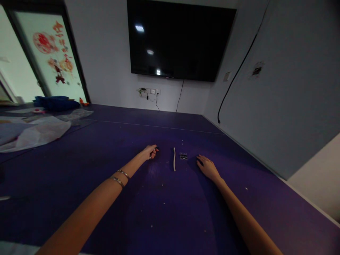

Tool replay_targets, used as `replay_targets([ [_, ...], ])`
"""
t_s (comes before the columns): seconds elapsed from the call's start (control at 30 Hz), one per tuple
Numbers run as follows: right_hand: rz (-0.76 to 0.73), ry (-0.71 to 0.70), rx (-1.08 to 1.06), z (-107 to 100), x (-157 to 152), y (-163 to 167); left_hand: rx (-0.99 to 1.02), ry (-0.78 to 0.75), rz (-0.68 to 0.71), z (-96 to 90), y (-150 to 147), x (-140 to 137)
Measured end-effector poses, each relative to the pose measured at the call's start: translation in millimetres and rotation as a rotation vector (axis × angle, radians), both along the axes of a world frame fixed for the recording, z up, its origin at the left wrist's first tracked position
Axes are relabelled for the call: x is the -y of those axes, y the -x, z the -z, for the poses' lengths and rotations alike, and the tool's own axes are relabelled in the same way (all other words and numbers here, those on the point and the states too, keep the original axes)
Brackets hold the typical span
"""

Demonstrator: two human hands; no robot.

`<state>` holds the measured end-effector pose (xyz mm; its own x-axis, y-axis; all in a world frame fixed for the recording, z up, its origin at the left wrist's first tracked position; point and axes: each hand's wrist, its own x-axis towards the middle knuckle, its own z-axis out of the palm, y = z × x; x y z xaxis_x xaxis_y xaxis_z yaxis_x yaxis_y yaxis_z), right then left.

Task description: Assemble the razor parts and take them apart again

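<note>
- Left hand [150, 152] out over the purple desk [164, 212], fingers curled in around a small dark object [156, 148]. Only a bit of the object shows at the fingertips; too small to say what it is.
- Two thin bracelets [120, 177] on the left forearm, one just behind the other.
- Right hand [207, 167] lies flat on the desk, palm down, fingers spread loosely and holding nothing.
- Between the two hands, on the desk: a thin pale stick [174, 159], lying lengthwise away from the person, closer to the left hand but apart from it.
- Just right of the stick, a small dark rectangular piece [183, 156] with pale markings, flat on the desk. The right hand's fingertips are near it, not touching.
- Small pale specks scattered over the desk surface around these things.
- Far left of the desk: crumpled translucent plastic sheeting [39, 131], and behind it a blue bundle [55, 102].
- On the wall ahead, a large dark screen [180, 39], switched off, ceiling lights reflected in it. Below it a wall socket [150, 92] with cables plugged in.
- A black cable [239, 71] runs down the right-hand wall.
- At left, a glass door [50, 53] with red paper decorations stuck on it.
</note>
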<state>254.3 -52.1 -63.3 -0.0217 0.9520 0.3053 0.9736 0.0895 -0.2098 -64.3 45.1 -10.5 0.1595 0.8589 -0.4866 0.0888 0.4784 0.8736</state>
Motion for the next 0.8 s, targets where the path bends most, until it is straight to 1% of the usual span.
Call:
replay_targets([
  [0.23,-0.009,-0.006,-0.015,0,0,0,-0.026,0.006,0.009,-3.3,-1,8],
  [0.6,-0.010,-0.006,-0.015,3,-2,-1,-0.054,-0.023,-0.006,1.1,-2,9],
  [0.7,-0.007,-0.008,-0.013,3,-2,-1,-0.034,-0.057,-0.003,1.6,-1,9],
  [0.8,-0.006,-0.013,-0.017,3,-2,-1,0.013,-0.140,-0.007,2.4,0,12],
])
